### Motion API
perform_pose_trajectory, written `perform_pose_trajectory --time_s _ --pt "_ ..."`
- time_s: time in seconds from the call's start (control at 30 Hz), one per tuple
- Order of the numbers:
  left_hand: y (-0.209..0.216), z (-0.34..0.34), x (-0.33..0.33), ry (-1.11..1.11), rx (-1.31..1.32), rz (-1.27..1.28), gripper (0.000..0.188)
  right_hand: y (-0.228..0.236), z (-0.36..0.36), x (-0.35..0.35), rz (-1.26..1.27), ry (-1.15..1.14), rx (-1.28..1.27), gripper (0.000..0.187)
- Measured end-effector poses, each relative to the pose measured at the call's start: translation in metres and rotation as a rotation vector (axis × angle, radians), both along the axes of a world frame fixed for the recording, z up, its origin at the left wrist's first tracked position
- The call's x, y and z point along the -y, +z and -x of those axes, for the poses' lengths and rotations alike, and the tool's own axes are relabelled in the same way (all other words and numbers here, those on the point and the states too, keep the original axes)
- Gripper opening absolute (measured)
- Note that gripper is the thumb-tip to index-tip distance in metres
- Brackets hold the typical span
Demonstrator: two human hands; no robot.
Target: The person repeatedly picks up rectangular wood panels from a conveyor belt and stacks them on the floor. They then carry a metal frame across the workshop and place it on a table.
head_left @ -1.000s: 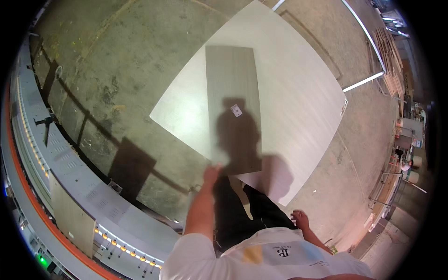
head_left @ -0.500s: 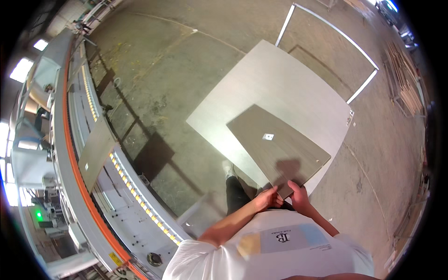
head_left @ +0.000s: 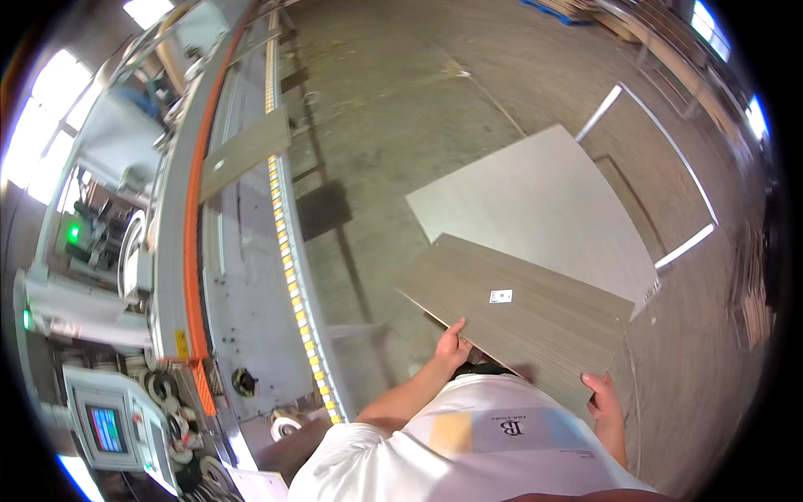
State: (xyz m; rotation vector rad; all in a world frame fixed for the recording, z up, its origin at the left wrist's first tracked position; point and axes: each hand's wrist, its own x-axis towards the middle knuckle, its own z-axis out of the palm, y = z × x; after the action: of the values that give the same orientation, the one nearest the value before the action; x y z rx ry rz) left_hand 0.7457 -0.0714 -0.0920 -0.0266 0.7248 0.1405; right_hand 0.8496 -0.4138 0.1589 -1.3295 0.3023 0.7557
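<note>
We observe the grey-brown board (head_left: 535,320) at 4 o'clock in the view: left hand (head_left: 453,346) closed on its near edge, thumb on top, right hand (head_left: 604,400) closed on its near right corner. We log a pale panel (head_left: 539,197) at 2 o'clock, orange-railed machine (head_left: 191,251) at 9

The left forearm (head_left: 408,391) slants forward and inward, the left hand (head_left: 452,345) clasped with its thumb (head_left: 457,326) uppermost and pointing ahead. Well apart, the right hand (head_left: 602,396) also grips, thumb turned inward, the right forearm (head_left: 614,439) close beside the torso (head_left: 493,456).
</note>
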Motion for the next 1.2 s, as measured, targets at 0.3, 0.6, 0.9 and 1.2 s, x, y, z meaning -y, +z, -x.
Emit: perform_pose_trajectory --time_s 0.3,0.6,0.9,1.2 --pt "0.136 0.126 -0.057 0.314 -0.113 -0.36 0.036 -0.143 -0.037 -0.032 0.179 0.537 0.006 0.062" --pt "0.094 0.329 -0.07 0.749 -0.141 -0.525 0.048 -0.125 0.046 -0.205 0.476 1.417 0.377 0.056" --pt "0.049 0.462 -0.07 0.957 -0.285 -0.503 0.051 -0.158 0.135 -0.289 0.223 1.581 0.401 0.054" --pt "0.064 0.502 -0.07 0.821 -0.978 -0.62 0.076 -0.156 0.222 -0.333 0.395 1.842 0.453 0.061"
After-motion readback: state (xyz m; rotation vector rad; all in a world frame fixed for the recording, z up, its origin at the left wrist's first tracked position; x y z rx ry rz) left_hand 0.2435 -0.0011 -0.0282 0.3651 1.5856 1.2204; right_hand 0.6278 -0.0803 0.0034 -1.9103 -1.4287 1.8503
